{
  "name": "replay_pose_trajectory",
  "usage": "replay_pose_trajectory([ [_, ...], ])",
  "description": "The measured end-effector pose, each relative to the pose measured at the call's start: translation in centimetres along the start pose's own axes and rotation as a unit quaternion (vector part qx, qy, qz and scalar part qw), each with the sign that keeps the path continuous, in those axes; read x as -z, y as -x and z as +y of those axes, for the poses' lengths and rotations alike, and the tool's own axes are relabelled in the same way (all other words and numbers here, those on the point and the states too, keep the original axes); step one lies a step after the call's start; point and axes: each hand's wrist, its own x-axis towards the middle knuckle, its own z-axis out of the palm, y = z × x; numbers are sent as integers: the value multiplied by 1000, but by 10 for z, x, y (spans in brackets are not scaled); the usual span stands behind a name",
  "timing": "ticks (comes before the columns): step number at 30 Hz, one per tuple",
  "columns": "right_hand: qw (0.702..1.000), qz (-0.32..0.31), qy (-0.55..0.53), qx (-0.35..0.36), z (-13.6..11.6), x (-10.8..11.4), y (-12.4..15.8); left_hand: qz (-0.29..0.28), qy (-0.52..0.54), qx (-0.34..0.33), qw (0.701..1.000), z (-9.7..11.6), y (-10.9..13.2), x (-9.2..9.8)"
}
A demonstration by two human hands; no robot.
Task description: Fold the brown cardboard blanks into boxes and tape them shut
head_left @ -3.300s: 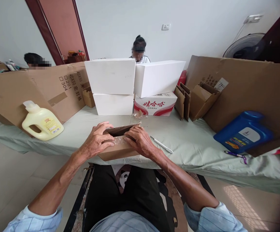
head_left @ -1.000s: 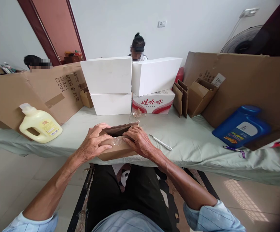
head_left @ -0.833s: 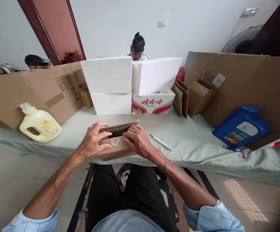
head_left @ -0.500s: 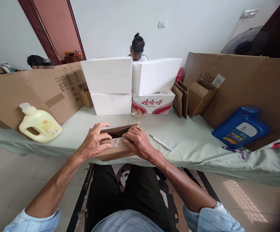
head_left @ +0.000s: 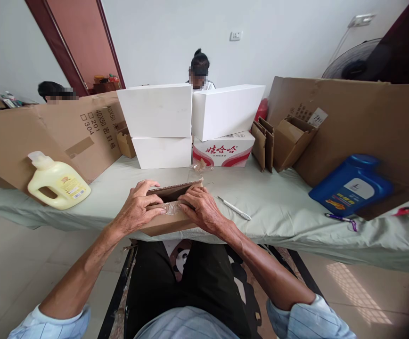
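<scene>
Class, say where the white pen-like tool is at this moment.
In the head view, the white pen-like tool lies on the pale green cloth, right of the open cardboard box, beside the right hand.

The left hand (head_left: 135, 209) and right hand (head_left: 204, 207) are covering parts of the box (head_left: 169, 225), white boxes (head_left: 157, 111) are hiding most of a person (head_left: 200, 65), and cardboard (head_left: 356, 117) is concealing the lower fan (head_left: 353, 59).

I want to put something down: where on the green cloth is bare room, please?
Between slim white tool and blue bottle; between yellow bottle and left hand. Crowded: the far side, with white boxes and brown cartons.
</scene>
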Motion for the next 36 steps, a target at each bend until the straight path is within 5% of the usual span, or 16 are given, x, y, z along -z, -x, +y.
replay_pose_trajectory([
  [36, 1000, 3, 0, -16, 1, -4, 1, 16, -43, 5, 999, 8, 10, -4],
])
